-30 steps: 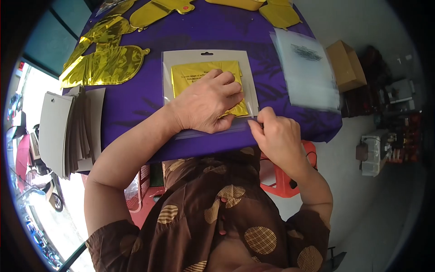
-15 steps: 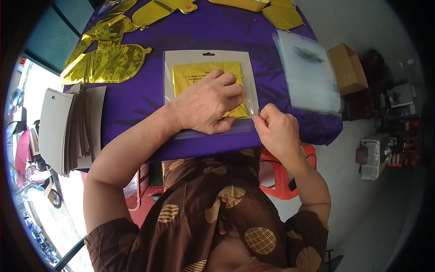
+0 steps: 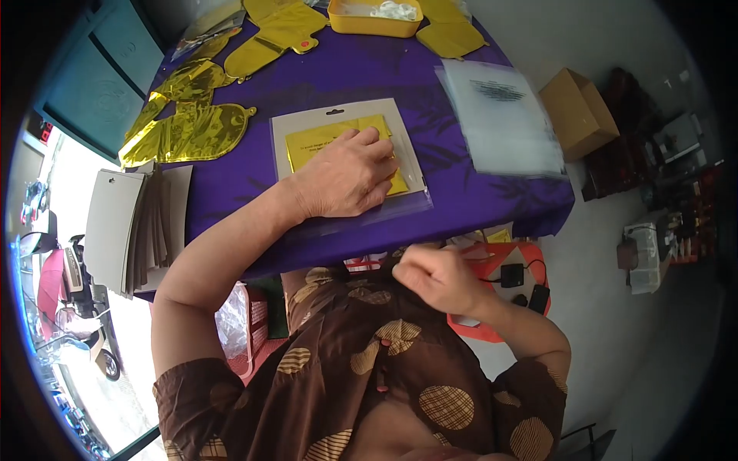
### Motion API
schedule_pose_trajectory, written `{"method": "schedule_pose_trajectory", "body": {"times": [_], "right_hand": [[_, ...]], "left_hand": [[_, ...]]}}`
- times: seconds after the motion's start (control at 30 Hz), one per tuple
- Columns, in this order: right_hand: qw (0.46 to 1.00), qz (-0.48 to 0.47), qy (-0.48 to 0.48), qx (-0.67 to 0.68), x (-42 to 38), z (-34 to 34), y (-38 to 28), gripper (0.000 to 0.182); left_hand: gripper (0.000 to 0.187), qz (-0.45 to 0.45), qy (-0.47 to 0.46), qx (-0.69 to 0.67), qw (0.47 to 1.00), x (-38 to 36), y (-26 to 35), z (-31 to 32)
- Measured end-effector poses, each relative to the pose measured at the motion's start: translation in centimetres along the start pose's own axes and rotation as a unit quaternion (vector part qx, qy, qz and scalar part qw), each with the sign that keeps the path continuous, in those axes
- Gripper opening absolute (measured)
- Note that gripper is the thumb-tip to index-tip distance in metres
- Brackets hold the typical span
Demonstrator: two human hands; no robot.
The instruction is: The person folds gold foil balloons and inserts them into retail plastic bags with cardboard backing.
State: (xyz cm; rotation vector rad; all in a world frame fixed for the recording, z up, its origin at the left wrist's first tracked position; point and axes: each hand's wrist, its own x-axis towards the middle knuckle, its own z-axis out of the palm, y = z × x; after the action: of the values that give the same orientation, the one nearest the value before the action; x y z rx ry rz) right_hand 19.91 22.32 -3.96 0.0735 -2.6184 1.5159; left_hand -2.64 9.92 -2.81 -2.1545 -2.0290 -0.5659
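A clear plastic bag lies flat near the front edge of the table. Inside it are a pale card with a hang hole and a folded yellow foil piece with small print. My left hand presses down on this package, its fingers curled and bunched over the yellow part. Just off the table's front edge, above my lap, my right hand is closed. Its fingertips are turned away, so anything pinched in them is hidden.
Yellow foil balloons lie at the left and back. A stack of pale cards stands at the left edge, clear bags at the right. A yellow tray sits at the back. Below are a red stool and a cardboard box.
My right hand has let go of the bag's lower right corner and moved down off the table edge, staying closed. My left hand stays on the package. The view has shifted slightly.
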Motion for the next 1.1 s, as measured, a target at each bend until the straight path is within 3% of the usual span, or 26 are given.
{"method": "schedule_pose_trajectory", "body": {"times": [0.1,0.23,0.37,0.5,0.63,0.73,0.77,0.87,0.9,1.0,1.03,1.1], "right_hand": [[0.958,0.132,-0.143,0.211,-1.3,2.5,2.2,0.035],[0.909,0.153,-0.088,0.377,-1.2,5.3,2.0,0.042],[0.784,0.169,0.031,0.597,-1.0,7.9,3.2,0.033],[0.795,0.172,0.117,0.57,-1.3,7.4,2.1,0.027],[0.838,0.192,0.092,0.502,-2.0,4.8,2.5,0.022],[0.892,0.18,0.059,0.409,-2.5,3.1,4.3,0.021],[0.898,0.176,0.066,0.398,-2.4,2.3,2.5,0.016],[0.961,0.103,0.004,0.255,-2.4,-0.4,3.6,0.021],[0.971,0.1,-0.025,0.216,-2.1,-1.5,3.1,0.022],[0.985,0.089,-0.11,0.097,-0.5,-5.2,0.5,0.028],[0.983,0.076,-0.134,0.101,0.1,-6.2,0.7,0.027],[0.98,0.1,-0.146,0.088,1.2,-7.5,0.5,0.028]], "left_hand": [[0.021,-0.031,-0.04,0.051,0.997,0.7,1.6,-0.6],[0.016,-0.105,-0.043,0.137,0.984,1.1,4.3,0.5],[0.014,-0.164,-0.067,0.179,0.968,1.4,7.8,0.6],[0.01,-0.225,-0.109,0.15,0.957,1.6,8.9,0.8],[0.008,-0.211,-0.066,0.126,0.967,1.9,7.0,-1.0],[0.024,-0.227,-0.075,0.017,0.971,1.4,4.3,-0.8],[0.049,-0.231,-0.074,0.007,0.97,1.4,4.0,-1.4],[0.06,-0.303,-0.144,-0.191,0.922,1.7,3.1,-3.9],[0.059,-0.265,-0.124,-0.222,0.93,1.4,2.8,-4.4],[0.049,-0.292,-0.196,-0.387,0.853,1.4,3.1,-7.4],[0.037,-0.291,-0.172,-0.44,0.832,0.8,2.9,-7.4],[0.032,-0.311,-0.134,-0.526,0.78,-0.5,2.6,-7.0]]}}
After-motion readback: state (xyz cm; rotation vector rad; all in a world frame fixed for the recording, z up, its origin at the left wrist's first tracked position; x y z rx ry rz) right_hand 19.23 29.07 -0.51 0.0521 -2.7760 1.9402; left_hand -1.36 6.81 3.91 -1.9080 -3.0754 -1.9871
